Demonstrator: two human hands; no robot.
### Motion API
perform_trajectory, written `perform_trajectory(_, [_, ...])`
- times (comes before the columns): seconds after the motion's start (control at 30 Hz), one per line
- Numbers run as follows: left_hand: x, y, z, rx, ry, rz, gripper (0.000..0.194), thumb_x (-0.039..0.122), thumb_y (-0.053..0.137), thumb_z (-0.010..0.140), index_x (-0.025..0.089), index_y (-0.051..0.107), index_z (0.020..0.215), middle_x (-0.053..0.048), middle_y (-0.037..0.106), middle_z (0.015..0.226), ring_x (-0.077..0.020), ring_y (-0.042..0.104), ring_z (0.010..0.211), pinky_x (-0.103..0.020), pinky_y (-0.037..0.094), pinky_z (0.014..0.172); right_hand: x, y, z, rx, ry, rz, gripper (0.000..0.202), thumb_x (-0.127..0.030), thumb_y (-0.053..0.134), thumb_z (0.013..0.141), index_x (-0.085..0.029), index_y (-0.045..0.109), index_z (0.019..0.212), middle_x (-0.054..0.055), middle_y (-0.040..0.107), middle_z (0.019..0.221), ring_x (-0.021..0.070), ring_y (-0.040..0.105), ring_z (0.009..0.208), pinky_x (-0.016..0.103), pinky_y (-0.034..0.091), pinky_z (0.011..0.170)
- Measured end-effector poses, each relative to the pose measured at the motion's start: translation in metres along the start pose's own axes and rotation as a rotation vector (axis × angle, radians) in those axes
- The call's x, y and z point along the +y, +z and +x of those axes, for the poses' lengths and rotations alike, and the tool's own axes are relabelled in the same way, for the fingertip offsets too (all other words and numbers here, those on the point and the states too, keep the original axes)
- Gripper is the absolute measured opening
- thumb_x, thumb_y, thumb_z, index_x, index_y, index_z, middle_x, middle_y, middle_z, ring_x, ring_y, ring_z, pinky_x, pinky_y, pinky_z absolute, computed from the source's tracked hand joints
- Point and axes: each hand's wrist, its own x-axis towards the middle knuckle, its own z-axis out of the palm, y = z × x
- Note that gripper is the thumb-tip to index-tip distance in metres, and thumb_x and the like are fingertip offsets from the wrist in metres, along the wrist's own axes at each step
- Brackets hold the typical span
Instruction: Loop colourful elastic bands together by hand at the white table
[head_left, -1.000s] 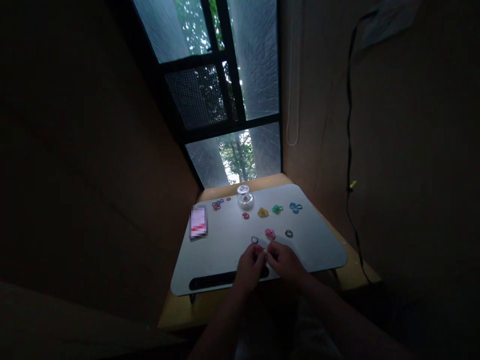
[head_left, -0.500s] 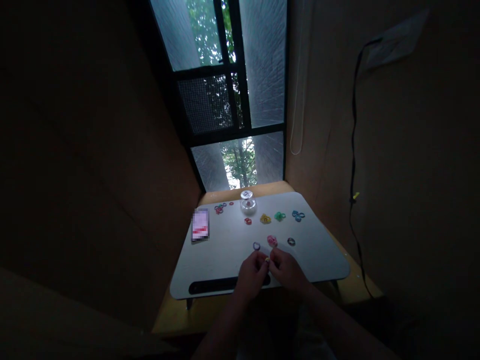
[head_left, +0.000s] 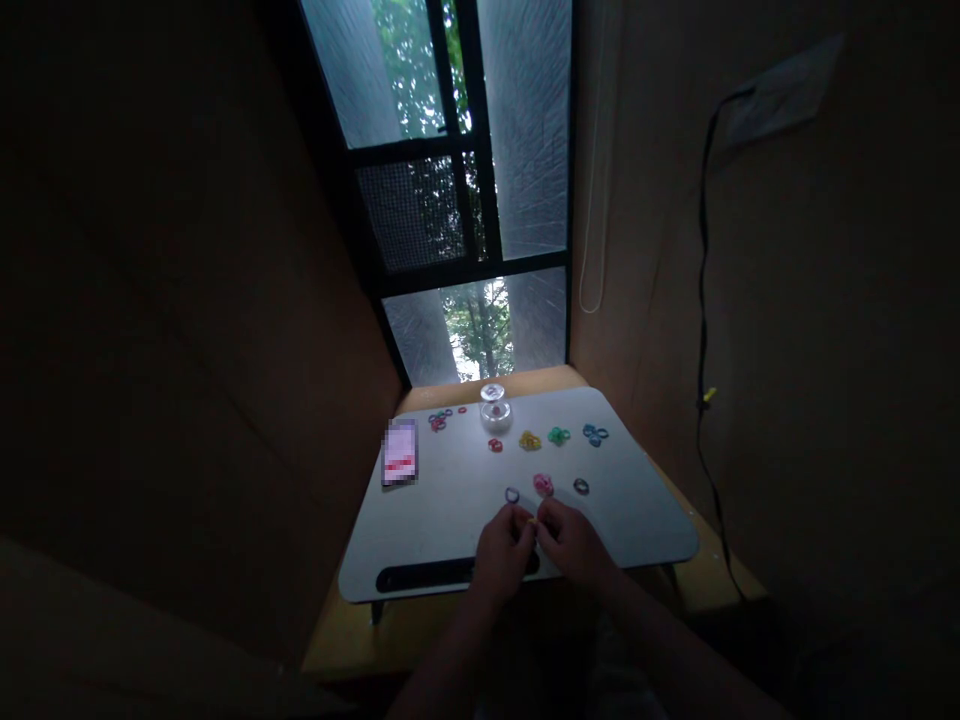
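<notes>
My left hand (head_left: 505, 545) and my right hand (head_left: 571, 540) meet over the near edge of the white lap table (head_left: 442, 520). Both are closed, fingertips pinching a small yellowish hair tie (head_left: 532, 521) between them; the fingers cover most of it. Just beyond the fingertips lie a pink pile of hair ties (head_left: 543, 485), a pale purple hair tie (head_left: 512, 495) and a dark one (head_left: 581, 486). Farther back sit red (head_left: 495, 445), yellow (head_left: 529, 440), green (head_left: 558, 435) and blue (head_left: 595, 434) groups.
A clear round container (head_left: 495, 414) stands at the back of the table. Mixed coloured hair ties (head_left: 439, 420) lie at the back left, near a blurred phone-like object (head_left: 400, 452). A black slot (head_left: 424, 575) runs along the front edge. A black cable (head_left: 703, 300) hangs on the right wall.
Both hands stay together in nearly the same place, with the small yellowish hair tie slightly shifted between the fingertips. The view has tilted a little; the items on the table have not moved.
</notes>
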Motion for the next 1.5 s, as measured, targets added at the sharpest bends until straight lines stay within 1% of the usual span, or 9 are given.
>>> perform_trajectory(0.2, [0.0006,-0.0020,-0.0026,-0.020,0.022,-0.043,0.019,0.036,0.056,0.090,0.019,0.062,0.084,0.000,0.064,0.073,-0.0153,0.058,0.068,-0.025,0.041,0.063,0.0002,0.0008,0.0003,-0.002,0.010,-0.020,0.015,-0.025,0.051,0.085,-0.022,0.046,0.071,-0.003,0.053,0.063,0.0134,0.050,0.058,0.024,0.030,0.056])
perform_trajectory(0.4, [-0.0015,-0.0021,-0.0038,-0.028,0.024,-0.086,0.019,0.036,0.057,0.090,0.019,0.063,0.085,-0.001,0.066,0.076,-0.0157,0.059,0.070,-0.025,0.042,0.066,-0.0002,-0.0006,-0.0011,-0.010,-0.012,-0.003,0.014,-0.023,0.052,0.084,-0.021,0.047,0.072,-0.003,0.054,0.064,0.0134,0.051,0.060,0.024,0.031,0.057])
perform_trajectory(0.6, [-0.0030,-0.0018,-0.0043,-0.022,0.011,-0.120,0.019,0.036,0.056,0.090,0.018,0.064,0.089,-0.001,0.065,0.074,-0.0156,0.058,0.069,-0.025,0.042,0.064,-0.0009,-0.0010,-0.0012,-0.021,-0.014,-0.032,0.013,-0.024,0.052,0.085,-0.021,0.047,0.073,-0.004,0.052,0.063,0.0126,0.049,0.059,0.024,0.030,0.055])
perform_trajectory(0.73, [-0.0010,-0.0023,-0.0044,-0.019,0.020,-0.111,0.020,0.036,0.056,0.090,0.018,0.064,0.086,0.000,0.064,0.073,-0.0155,0.057,0.068,-0.025,0.041,0.063,-0.0024,-0.0012,-0.0016,-0.029,-0.008,-0.052,0.009,-0.022,0.052,0.082,-0.021,0.048,0.074,-0.004,0.052,0.063,0.0123,0.049,0.059,0.023,0.029,0.055])
perform_trajectory(0.93, [0.0014,-0.0031,-0.0048,-0.031,0.022,-0.084,0.023,0.039,0.056,0.091,0.019,0.063,0.084,0.000,0.065,0.074,-0.0158,0.058,0.068,-0.025,0.041,0.064,-0.0043,-0.0021,-0.0014,-0.031,-0.010,-0.059,0.009,-0.021,0.052,0.081,-0.021,0.049,0.073,-0.004,0.052,0.064,0.0127,0.048,0.059,0.023,0.028,0.056])
perform_trajectory(1.2, [-0.0027,-0.0008,-0.0058,-0.031,0.027,-0.082,0.024,0.041,0.055,0.092,0.019,0.062,0.084,0.001,0.063,0.072,-0.0152,0.056,0.066,-0.025,0.040,0.062,-0.0036,-0.0010,-0.0020,-0.039,-0.003,-0.073,0.009,-0.021,0.051,0.082,-0.021,0.049,0.073,-0.003,0.053,0.064,0.0129,0.049,0.060,0.024,0.029,0.056])
perform_trajectory(1.3, [-0.0017,-0.0011,-0.0059,-0.025,0.041,-0.077,0.025,0.042,0.055,0.092,0.019,0.061,0.082,0.001,0.062,0.072,-0.0149,0.055,0.067,-0.025,0.039,0.062,-0.0042,-0.0009,-0.0020,-0.031,0.004,-0.083,0.009,-0.022,0.051,0.082,-0.021,0.050,0.074,-0.003,0.053,0.065,0.0130,0.050,0.060,0.024,0.029,0.057])
perform_trajectory(1.5, [0.0015,-0.0023,-0.0064,-0.042,0.019,-0.075,0.026,0.043,0.054,0.092,0.019,0.061,0.083,0.001,0.062,0.071,-0.0149,0.056,0.066,-0.024,0.039,0.061,-0.0062,-0.0016,-0.0016,-0.040,0.019,-0.080,0.011,-0.023,0.050,0.083,-0.021,0.049,0.073,-0.003,0.054,0.064,0.0131,0.049,0.060,0.024,0.028,0.056])
